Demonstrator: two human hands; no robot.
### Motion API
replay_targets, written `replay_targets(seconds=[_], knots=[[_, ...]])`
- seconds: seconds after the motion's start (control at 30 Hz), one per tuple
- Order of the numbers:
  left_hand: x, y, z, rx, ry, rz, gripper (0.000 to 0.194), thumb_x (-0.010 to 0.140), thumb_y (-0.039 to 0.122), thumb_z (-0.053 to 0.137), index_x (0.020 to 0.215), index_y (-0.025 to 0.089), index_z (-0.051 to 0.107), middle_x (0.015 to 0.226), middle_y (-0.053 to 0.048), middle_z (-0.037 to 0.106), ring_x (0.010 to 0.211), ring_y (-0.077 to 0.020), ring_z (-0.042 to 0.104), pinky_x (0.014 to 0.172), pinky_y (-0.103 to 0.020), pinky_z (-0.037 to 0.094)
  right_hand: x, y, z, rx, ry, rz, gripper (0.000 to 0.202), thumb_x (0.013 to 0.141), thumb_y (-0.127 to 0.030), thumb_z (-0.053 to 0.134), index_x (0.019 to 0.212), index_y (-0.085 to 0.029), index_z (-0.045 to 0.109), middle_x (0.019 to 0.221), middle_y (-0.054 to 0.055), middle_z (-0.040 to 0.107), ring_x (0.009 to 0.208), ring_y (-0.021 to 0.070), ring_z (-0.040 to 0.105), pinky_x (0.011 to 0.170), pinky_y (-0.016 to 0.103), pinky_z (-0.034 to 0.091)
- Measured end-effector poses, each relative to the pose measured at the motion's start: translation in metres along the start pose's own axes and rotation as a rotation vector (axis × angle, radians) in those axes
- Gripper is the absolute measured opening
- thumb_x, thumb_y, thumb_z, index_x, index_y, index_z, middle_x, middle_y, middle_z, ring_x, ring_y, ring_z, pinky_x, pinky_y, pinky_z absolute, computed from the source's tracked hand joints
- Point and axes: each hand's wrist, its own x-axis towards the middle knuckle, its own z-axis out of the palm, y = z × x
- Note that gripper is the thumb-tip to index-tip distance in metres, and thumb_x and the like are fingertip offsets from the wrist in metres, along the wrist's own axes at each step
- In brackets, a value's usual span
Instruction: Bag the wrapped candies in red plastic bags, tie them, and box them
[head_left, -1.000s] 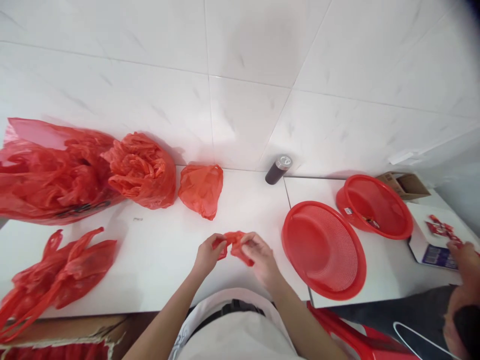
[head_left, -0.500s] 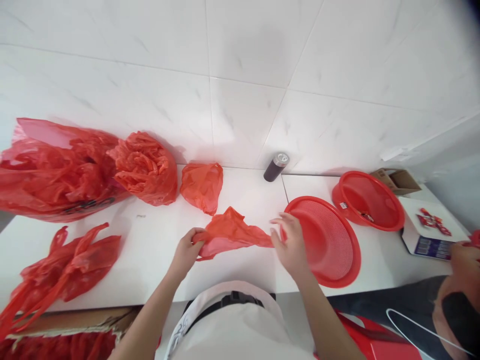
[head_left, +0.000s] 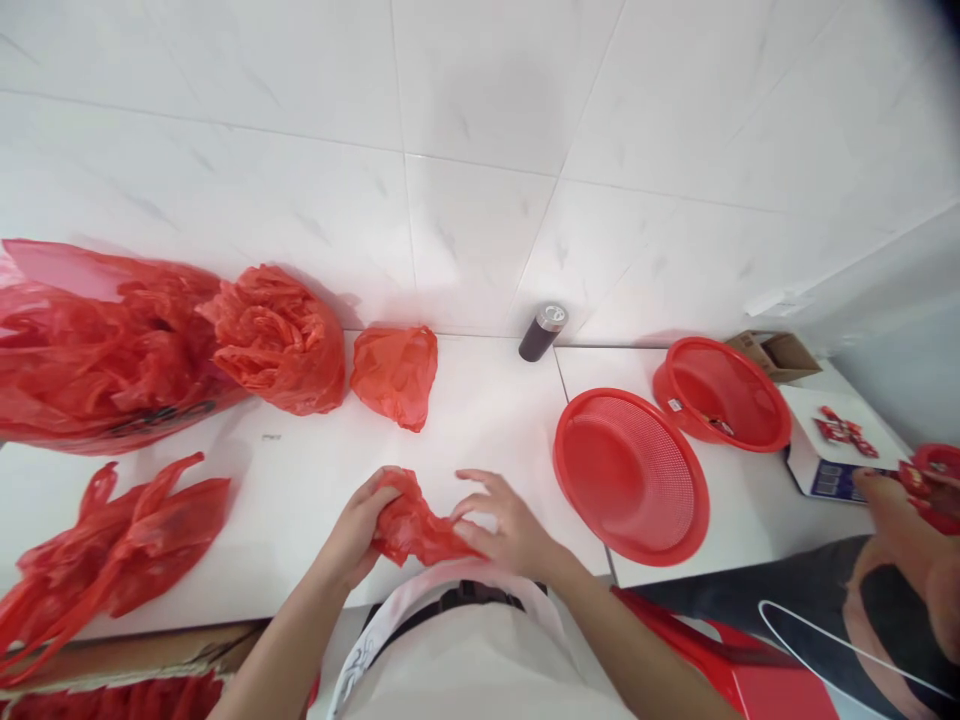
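A thin red plastic bag (head_left: 411, 524) is bunched up between my hands, low over the front of the white table. My left hand (head_left: 363, 522) is closed round its left side, the thumb lying on the crumpled film. At the other end, my right hand (head_left: 504, 528) pinches the bag's tail between thumb and curled fingers, while its index finger sticks out straight. Beyond them on the table lies a flattened red bag (head_left: 395, 376). To the left of my left hand rests another red bag (head_left: 161, 535) with its handles loose.
Big stuffed red bags (head_left: 281, 345) lean on the wall at left. A dark tumbler (head_left: 541, 336) stands at the back. On the right are a red colander (head_left: 636, 478), a red basin (head_left: 720, 395) and a white box (head_left: 829, 445) bearing small red packets. A co-worker's hand (head_left: 896, 505) reaches in there.
My right hand has come left and nearer my body, and the stretched bag is now bunched up. The co-worker's hand has moved to the left beside the white box.
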Motion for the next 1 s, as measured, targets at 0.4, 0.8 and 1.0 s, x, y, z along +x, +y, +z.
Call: replay_targets(seconds=[0.4, 0.8, 1.0], knots=[[-0.014, 0.013, -0.03, 0.588, 0.037, 0.111, 0.026, 0.081, 0.044, 0.058, 0.093, 0.021, 0.057, 0.044, 0.01, 0.031, 0.041, -0.008, 0.026, 0.043, -0.018, 0.023, 0.032, 0.074, -0.011, -0.415, 0.092, 0.315, 0.041, 0.08, -0.017, 0.06, 0.121, -0.017, 0.062, 0.123, 0.015, 0.062, 0.1, 0.0298, 0.062, 0.089, 0.043, 0.045], [-0.005, -0.02, -0.054, 1.1, 0.057, 0.255, 0.027, 0.079, 0.052, 0.056, 0.077, 0.027, 0.065, 0.065, 0.001, 0.067, 0.06, -0.0179, 0.059, 0.06, -0.025, 0.044, -0.066, 0.051, -0.057, 0.098, -0.089, 0.385, 0.015, 0.071, -0.032, 0.068, 0.084, -0.029, 0.075, 0.086, 0.003, 0.073, 0.077, 0.0224, 0.067, 0.071, 0.034, 0.054], [0.005, -0.023, -0.024, 0.892, 0.073, 0.169, 0.039, 0.084, 0.06, 0.049, 0.099, 0.024, 0.054, 0.071, 0.001, 0.066, 0.05, -0.0138, 0.046, 0.051, -0.024, 0.037, -0.116, 0.131, -0.12, 0.136, 0.547, 0.7, 0.049, 0.079, -0.052, 0.058, 0.122, -0.028, 0.062, 0.129, 0.007, 0.061, 0.12, 0.0273, 0.056, 0.097, 0.041, 0.047]])
